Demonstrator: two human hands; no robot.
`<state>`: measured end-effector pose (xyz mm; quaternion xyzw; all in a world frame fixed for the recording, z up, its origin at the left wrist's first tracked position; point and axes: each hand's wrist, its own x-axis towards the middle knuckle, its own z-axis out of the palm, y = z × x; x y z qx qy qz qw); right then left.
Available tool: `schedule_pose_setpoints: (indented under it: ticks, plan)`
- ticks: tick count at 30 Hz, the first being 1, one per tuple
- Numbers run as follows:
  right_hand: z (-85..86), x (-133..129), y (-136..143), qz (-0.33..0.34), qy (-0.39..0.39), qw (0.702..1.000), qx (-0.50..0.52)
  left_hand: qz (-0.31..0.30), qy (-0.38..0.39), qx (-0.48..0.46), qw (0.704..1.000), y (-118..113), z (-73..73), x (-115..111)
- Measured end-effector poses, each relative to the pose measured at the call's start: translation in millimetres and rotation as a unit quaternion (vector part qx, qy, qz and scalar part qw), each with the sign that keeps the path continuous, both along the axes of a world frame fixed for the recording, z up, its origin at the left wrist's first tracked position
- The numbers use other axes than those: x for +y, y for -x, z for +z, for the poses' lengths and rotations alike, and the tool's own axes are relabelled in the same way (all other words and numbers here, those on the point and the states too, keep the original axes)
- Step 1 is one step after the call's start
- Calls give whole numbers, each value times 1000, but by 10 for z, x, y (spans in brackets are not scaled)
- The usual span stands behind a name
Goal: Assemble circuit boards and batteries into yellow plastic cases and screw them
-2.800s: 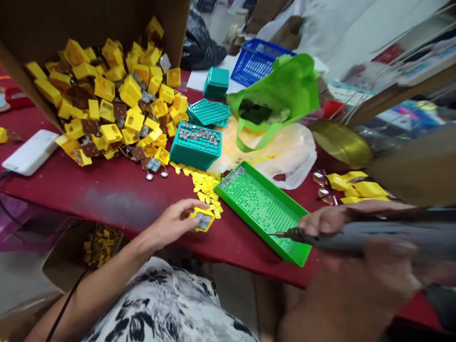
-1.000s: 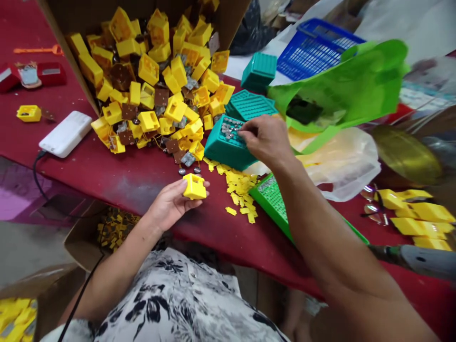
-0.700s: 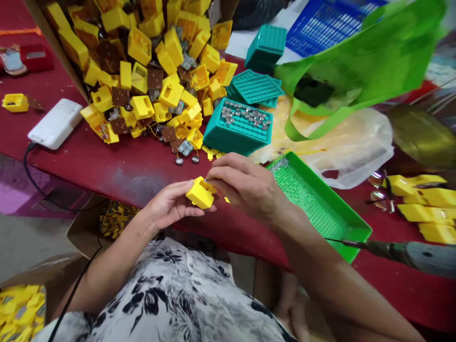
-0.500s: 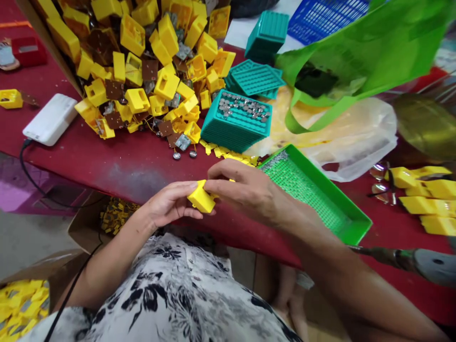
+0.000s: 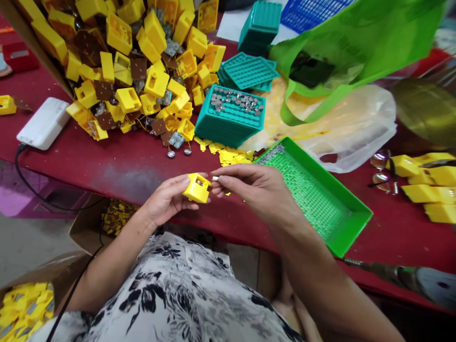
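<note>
My left hand (image 5: 170, 197) is closed around a small yellow plastic case (image 5: 198, 194), its thumb on the top edge. A square opening in the case faces up, with something metallic inside. Just right of the case, my right hand (image 5: 258, 187) pinches a small pale piece (image 5: 215, 178) between thumb and fingertips; its kind is too small to make out. Beyond the hands, flat yellow plastic pieces (image 5: 233, 156) lie loose on the red table (image 5: 142, 166). Behind those, small round silver discs (image 5: 237, 100) lie on top of a stack of teal ribbed trays (image 5: 228, 123).
A heap of yellow cases with brown boards (image 5: 155, 80) fills the back left. A green perforated basket (image 5: 320, 204) lies under my right forearm's far side, near a power screwdriver (image 5: 402, 275). A white power bank (image 5: 42, 124), green bag (image 5: 356, 57) and glasses (image 5: 383, 173) surround the area.
The yellow case has turned in my left hand so its opening shows. My right hand has drawn back slightly from it, and the pale piece in its fingertips is visible. The view has shifted slightly.
</note>
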<state>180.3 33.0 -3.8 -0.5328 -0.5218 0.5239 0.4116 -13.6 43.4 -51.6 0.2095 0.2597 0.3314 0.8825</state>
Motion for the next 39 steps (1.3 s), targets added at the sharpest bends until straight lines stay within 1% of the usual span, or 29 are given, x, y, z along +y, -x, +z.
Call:
schedule_pose_setpoints:
  ticks: [3, 9, 13, 16, 19, 21, 22, 24, 26, 28, 30, 31, 32, 33, 36, 39]
  plan:
    - [15, 17, 10, -7, 5, 1000, 24, 19, 10, 15, 1000, -27, -6, -6]
    - [12, 65, 23, -5, 24, 998, 59, 25, 16, 35, 999, -34, -14, -20]
    - [45, 83, 17, 0, 24, 999, 28, 25, 26, 30, 999, -27, -29, -29]
    - [98, 73, 29, 17, -19, 999, -33, 15, 34, 21, 999, -23, -35, -39]
    - [124, 61, 36, 45, -102, 987, -116, 8, 34, 7, 999, -19, -39, -48]
    - [116, 67, 25, 77, -183, 962, -187, -1, 32, -5, 999, -13, -43, -49]
    - [108, 74, 16, 98, -232, 942, -220, -7, 31, -11, 999, -9, -44, -49]
    - [98, 96, -3, 134, -329, 894, -272, -20, 30, -23, 999, 1, -47, -49]
    - [109, 117, -16, 161, -401, 849, -305, -35, 28, -33, 998, 9, -48, -50]
    - [142, 131, -21, 184, -436, 815, -334, -58, 29, -45, 997, 16, -48, -51]
    - [185, 139, -23, 206, -438, 798, -359, -80, 34, -55, 995, 20, -47, -50]
    - [204, 140, -24, 212, -429, 799, -364, -87, 38, -58, 994, 22, -46, -49]
    - [218, 141, -25, 213, -419, 806, -360, -90, 40, -58, 993, 23, -47, -48]
    - [227, 140, -27, 212, -407, 819, -345, -90, 40, -54, 994, 24, -48, -47]
    - [221, 117, -24, 177, -335, 883, -279, -75, 32, -31, 996, 26, -57, -49]
    - [184, 66, -3, 106, -221, 945, -217, -47, 30, -11, 998, 26, -68, -56]
